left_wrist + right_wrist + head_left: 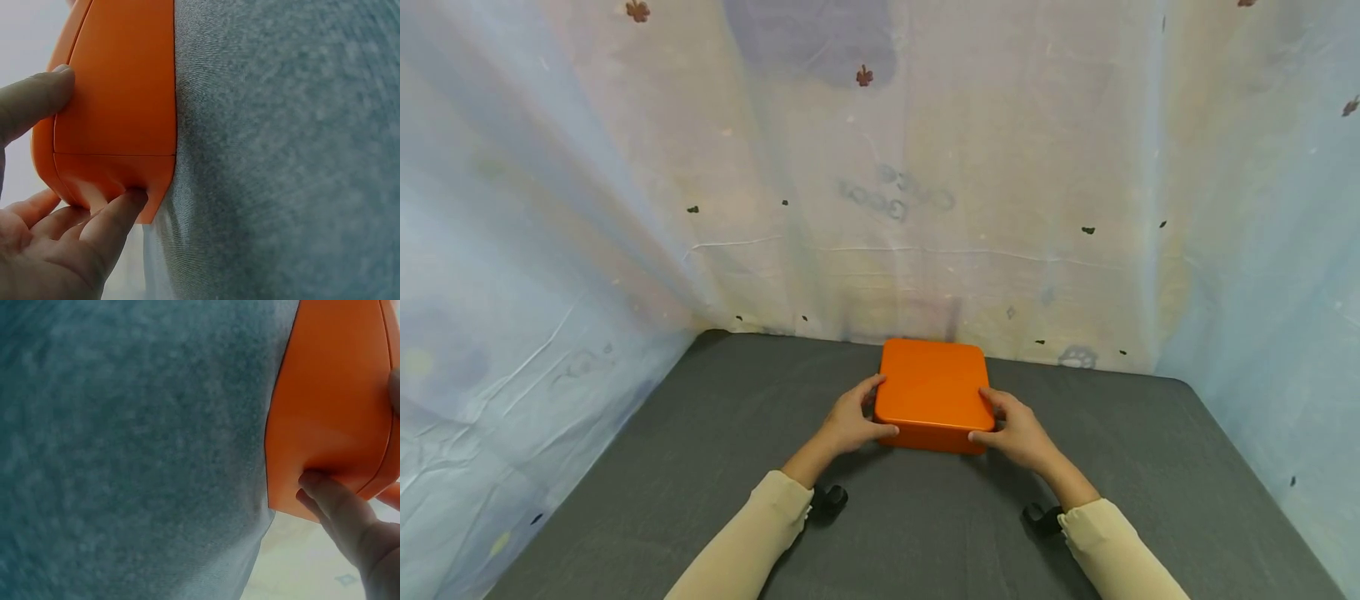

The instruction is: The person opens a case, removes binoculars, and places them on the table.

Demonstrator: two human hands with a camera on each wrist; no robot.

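An orange box with rounded corners and a fitted lid stands on the grey table, near its far edge. My left hand holds its left front corner, thumb at the front and fingers along the left side. At the right front corner my right hand grips it the same way. Close up in the left wrist view, the thumb touches the front near the lid seam of the box, and fingertips press its side. In the right wrist view fingers touch the side of the box. The lid is on; the inside is hidden.
Dark grey cloth covers the table. A pale patterned curtain hangs behind the table and along both sides. Black straps or mounts sit at the wrists, by the cream sleeves.
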